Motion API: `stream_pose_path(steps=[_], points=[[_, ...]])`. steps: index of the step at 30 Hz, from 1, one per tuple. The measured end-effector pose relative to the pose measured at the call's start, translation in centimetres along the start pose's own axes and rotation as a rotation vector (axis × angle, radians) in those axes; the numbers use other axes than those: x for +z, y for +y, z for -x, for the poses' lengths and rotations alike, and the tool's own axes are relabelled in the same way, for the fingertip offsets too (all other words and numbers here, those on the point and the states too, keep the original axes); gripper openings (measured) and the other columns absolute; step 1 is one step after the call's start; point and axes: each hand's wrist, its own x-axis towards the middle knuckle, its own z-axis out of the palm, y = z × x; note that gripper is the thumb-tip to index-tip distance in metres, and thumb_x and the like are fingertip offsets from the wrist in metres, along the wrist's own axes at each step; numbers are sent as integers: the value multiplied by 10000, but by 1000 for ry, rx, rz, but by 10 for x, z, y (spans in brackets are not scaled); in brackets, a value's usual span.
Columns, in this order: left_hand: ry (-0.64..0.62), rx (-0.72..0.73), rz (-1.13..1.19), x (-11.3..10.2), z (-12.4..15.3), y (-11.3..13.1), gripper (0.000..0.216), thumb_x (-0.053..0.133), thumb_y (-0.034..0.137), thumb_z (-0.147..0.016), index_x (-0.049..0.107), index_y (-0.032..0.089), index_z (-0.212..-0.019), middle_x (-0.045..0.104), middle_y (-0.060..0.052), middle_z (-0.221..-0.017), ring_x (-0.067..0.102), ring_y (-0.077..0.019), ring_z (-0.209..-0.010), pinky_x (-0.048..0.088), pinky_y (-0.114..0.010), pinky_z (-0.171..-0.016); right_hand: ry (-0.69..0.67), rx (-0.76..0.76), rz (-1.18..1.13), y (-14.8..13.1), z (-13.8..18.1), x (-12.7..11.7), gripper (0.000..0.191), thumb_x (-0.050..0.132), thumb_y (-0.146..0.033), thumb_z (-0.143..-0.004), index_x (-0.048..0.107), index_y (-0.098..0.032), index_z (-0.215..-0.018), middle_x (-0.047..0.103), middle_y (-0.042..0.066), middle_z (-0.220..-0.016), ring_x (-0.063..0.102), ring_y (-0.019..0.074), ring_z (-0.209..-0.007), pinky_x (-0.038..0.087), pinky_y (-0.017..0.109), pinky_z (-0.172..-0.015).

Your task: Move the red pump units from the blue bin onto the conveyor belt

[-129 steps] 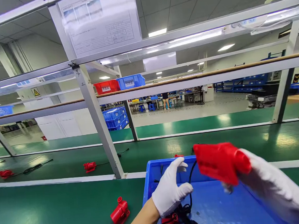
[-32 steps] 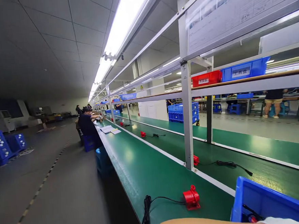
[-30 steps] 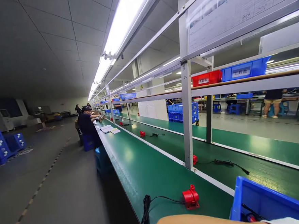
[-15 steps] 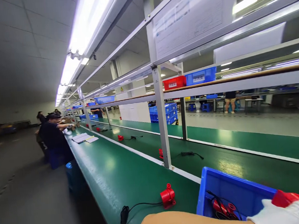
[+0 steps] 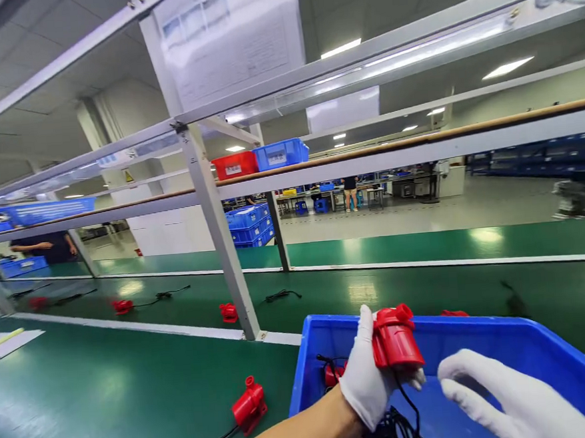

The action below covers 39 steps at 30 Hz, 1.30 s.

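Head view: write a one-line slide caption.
Left hand grips a red device over the blue bin; right hand open beside it.

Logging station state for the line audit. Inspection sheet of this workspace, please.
Surface: green bench top, with the green conveyor belt behind it.
Job's things: red pump held above the blue bin.
Clutter: spare pump on the bench; belt pump by the post; papers far left.
Hands: left hand grips the red pump; right hand is open over the bin. Both are gloved.
Cables: black cords bunched in the bin; loose cable on the belt.
Surroundings: red tote and blue tote on the upper shelf; co-worker's arm far left.
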Motion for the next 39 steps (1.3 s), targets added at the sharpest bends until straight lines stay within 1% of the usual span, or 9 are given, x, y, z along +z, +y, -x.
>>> stream_pose_path(steps=[3, 6, 8, 18, 22, 25, 29, 33, 39], points=[[46, 156, -105, 8, 5, -5, 724, 271, 777, -890, 588, 134, -998, 576, -25, -694, 553, -136, -549, 425, -223, -494, -111, 47, -92, -18, 2, 3, 361, 401, -623, -905, 607, -348, -1017, 673, 15, -1011, 650, 244, -900, 547, 308, -764], [90, 239, -240, 15, 14, -7, 616, 364, 709, -921, 569, 180, -1161, 628, -50, -1032, 603, -145, -901, 472, -224, -771, -98, 32, -126, -31, 3, 5, 387, 443, -592, -895, 615, -314, -1101, 677, 47, -1072, 650, 271, -965, 533, 307, -787], [70, 223, -321, 18, 21, -7, 626, 344, 709, -925, 543, 197, -1224, 611, -65, -1138, 581, -182, -1021, 449, -277, -890, -99, 37, -150, -34, 3, 4, 405, 449, -571, -899, 606, -291, -1147, 667, 53, -1125, 638, 272, -1028, 524, 300, -814], [39, 235, -411, 20, 25, -8, 604, 277, 674, -955, 514, 214, -1268, 603, -75, -1155, 564, -230, -1052, 443, -356, -915, -37, 145, -175, -44, 6, 0, 478, 544, -465, -846, 506, -242, -1268, 623, 55, -1223, 618, 236, -1065, 494, 309, -868], [-45, 198, -324, 21, 26, -8, 579, 273, 636, -975, 475, 219, -1323, 593, -94, -1187, 573, -247, -1056, 431, -391, -942, -7, 171, -195, -48, 8, 1, 485, 519, -490, -851, 485, -247, -1269, 639, 49, -1178, 630, 235, -1021, 497, 332, -844], [-102, 187, -200, 23, 27, -7, 546, 337, 599, -983, 428, 241, -1384, 563, -101, -1245, 567, -264, -1082, 411, -430, -984, 72, 172, -120, -48, 9, 0, 413, 533, -399, -827, 507, -265, -1217, 660, 23, -1102, 651, 218, -937, 505, 327, -794], [-91, 152, -132, 29, 25, -3, 711, 556, 631, -873, 411, 213, -1429, 570, -105, -1224, 533, -289, -1136, 358, -437, -1056, 277, 26, 119, -45, 11, -4, 385, 586, -293, -750, 552, -296, -1134, 669, -18, -985, 660, 196, -803, 500, 297, -690], [-116, 95, -127, 37, 26, 1, 814, 592, 720, -787, 524, 138, -1352, 584, -114, -1171, 473, -316, -1219, 317, -406, -1104, 477, -210, 245, -44, 14, -9, 415, 652, -244, -680, 567, -312, -1081, 658, -44, -914, 647, 167, -739, 475, 246, -616], [-172, 38, -98, 32, 24, -2, 838, 562, 764, -779, 558, 124, -1319, 598, -99, -1174, 432, -314, -1267, 210, -406, -1163, 523, -295, 264, -43, 13, -10, 323, 654, -213, -667, 590, -282, -976, 612, -52, -788, 598, 134, -649, 450, 232, -581]])
